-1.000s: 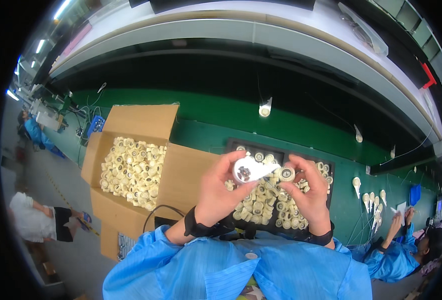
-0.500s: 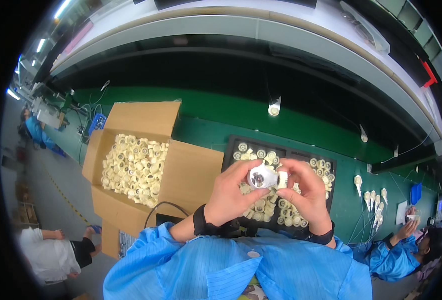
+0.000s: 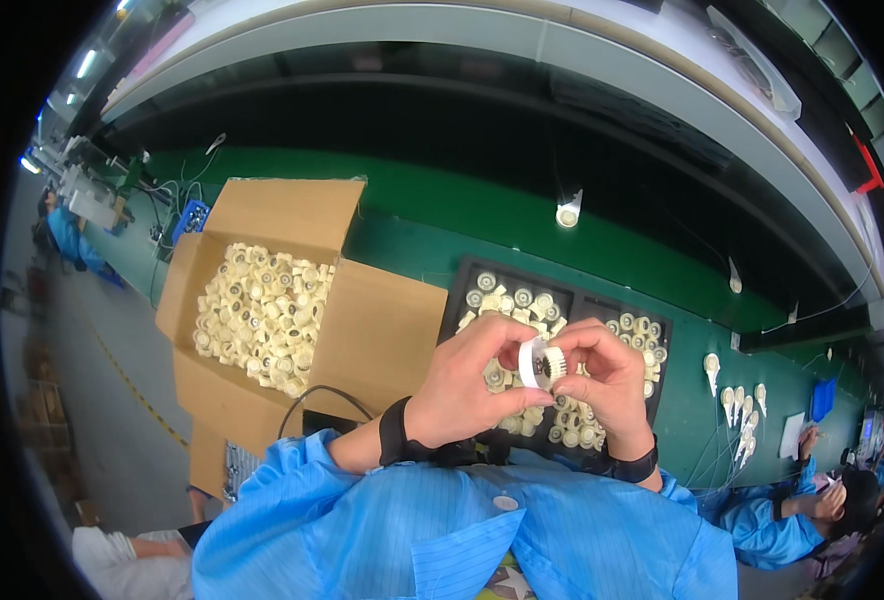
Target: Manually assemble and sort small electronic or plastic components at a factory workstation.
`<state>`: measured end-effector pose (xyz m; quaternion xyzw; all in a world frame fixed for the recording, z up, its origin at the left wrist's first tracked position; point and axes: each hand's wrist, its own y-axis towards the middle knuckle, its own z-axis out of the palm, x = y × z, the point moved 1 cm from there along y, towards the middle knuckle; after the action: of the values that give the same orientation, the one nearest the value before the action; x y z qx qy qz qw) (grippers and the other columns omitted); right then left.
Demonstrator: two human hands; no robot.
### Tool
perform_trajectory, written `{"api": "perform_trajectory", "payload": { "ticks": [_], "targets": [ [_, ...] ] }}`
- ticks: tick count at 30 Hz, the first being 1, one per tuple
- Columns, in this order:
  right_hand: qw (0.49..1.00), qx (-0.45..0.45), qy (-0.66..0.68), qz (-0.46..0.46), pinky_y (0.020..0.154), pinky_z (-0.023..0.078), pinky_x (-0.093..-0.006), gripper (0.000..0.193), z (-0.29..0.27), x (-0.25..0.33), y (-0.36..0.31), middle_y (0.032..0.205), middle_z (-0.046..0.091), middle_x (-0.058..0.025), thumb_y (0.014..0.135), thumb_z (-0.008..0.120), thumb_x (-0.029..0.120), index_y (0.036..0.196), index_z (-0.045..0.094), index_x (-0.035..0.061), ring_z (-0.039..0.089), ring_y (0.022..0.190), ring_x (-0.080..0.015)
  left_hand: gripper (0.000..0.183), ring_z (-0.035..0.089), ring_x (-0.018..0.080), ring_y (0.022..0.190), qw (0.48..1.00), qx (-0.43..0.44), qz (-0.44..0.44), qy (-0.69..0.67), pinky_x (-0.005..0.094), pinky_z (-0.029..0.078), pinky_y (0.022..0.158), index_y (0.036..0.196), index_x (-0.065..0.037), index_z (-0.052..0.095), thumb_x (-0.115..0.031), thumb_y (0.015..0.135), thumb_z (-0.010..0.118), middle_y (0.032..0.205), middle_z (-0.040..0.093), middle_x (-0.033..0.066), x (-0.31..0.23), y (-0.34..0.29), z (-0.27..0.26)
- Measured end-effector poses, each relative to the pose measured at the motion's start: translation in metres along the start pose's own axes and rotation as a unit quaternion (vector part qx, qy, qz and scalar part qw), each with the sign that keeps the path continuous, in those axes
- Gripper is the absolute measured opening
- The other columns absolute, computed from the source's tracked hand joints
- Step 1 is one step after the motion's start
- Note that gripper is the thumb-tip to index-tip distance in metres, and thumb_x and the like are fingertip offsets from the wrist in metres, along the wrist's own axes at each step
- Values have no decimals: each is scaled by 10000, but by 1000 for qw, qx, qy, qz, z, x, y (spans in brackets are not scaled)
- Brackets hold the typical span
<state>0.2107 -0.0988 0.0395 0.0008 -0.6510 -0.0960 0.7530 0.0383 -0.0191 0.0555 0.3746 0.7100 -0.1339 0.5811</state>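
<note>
My left hand (image 3: 462, 385) grips a white round housing (image 3: 528, 362) between thumb and fingers, turned edge-on. Pinched in my right hand (image 3: 612, 388) is a cream ribbed cap (image 3: 556, 363). The two parts are close together, the cap's dark inner side facing the housing; whether they touch I cannot tell. Both hands hover over a black divided tray (image 3: 581, 308) of loose cream caps. Part of the tray is hidden behind my hands.
To the left an open cardboard box (image 3: 387, 335) holds many cream caps. White teardrop-shaped pieces (image 3: 712, 372) with thin cables lie on the green bench at right, near a blue bin (image 3: 823, 399). A co-worker in a blue sleeve (image 3: 772, 525) sits farther right.
The white housing has turned from face-up to edge-on, and the cap's dark inner side now faces it. The parts are nearer each other. The view has shifted slightly.
</note>
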Motion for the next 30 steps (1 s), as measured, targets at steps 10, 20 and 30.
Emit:
{"api": "perform_trajectory", "payload": {
  "ticks": [10,20,30],
  "targets": [
    [993,10,-112,-38,673,447,-236,363,-5,-1,-2,962,613,-70,624,830,69,945,664,29,527,745,-105,470,599,167,725,999,-11,23,35,281,491,644,978,-45,558,-206,637,838,865,563,60,-2,-2,2],
    [989,53,-108,-91,689,458,-256,423,-3,7,-1,975,614,-87,581,856,88,958,673,30,558,800,-134,489,616,102,833,953,123,-131,-243,256,497,712,1005,-42,560,-57,619,860,962,629,39,3,-3,-7],
    [982,70,-120,-129,749,485,-295,399,-1,12,0,958,627,-106,585,852,104,933,678,17,597,878,-196,482,619,107,867,926,138,-161,-312,252,495,733,1013,-45,556,-46,632,851,978,640,43,7,-5,-7]
  ]
}}
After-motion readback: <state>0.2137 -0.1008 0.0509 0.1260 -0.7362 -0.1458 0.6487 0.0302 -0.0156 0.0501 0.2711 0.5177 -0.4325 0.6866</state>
